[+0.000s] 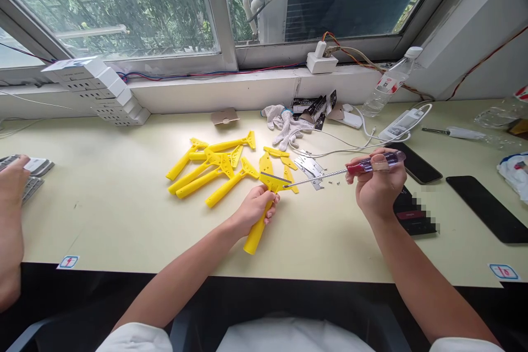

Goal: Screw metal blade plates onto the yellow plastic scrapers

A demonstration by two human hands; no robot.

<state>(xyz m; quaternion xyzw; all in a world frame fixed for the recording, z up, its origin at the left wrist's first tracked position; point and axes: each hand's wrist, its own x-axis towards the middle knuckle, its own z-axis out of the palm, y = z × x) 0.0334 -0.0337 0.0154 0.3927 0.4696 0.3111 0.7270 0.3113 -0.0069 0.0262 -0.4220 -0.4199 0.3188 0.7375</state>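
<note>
My left hand is wrapped round the handle of a yellow scraper, which has a dark blade strip across its head. In my right hand is a screwdriver with a red and clear purple handle. Its shaft points left, and the tip is at the scraper's head; whether it sits in a screw I cannot tell. Several yellow scraper handles lie to the left. Small yellow head plates lie just beyond the scraper. Metal blades and a few tiny screws rest near the screwdriver shaft.
Two dark phones lie at the right. Further back are white gloves, a cardboard piece, a power strip with cable and a plastic bottle. Another person's arm reaches in at the left edge.
</note>
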